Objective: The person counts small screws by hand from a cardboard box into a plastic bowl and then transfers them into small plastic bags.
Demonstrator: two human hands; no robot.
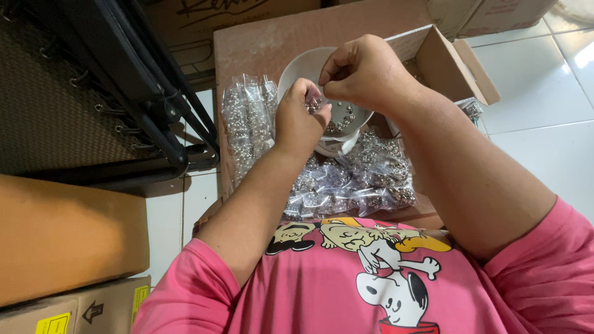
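From my head view I see a flat brown cardboard surface (260, 43) lying over a white tiled floor (544, 93). On it sits a round white bowl (303, 68) holding small silvery metal fittings (342, 117), and both hands work right above it. My left hand (300, 117) is curled with fingertips pinched together on what looks like a few of those fittings, though they are too small to be sure. My right hand (365, 71) is pinched shut too, thumb against fingers, just beside the left. Clear plastic bags of silvery fittings (352, 179) lie heaped near the bowl, more stacked at its left. An open cardboard box (451, 65) stands to the right, a black metal frame (142, 93) and tan cartons (62, 235) to the left.
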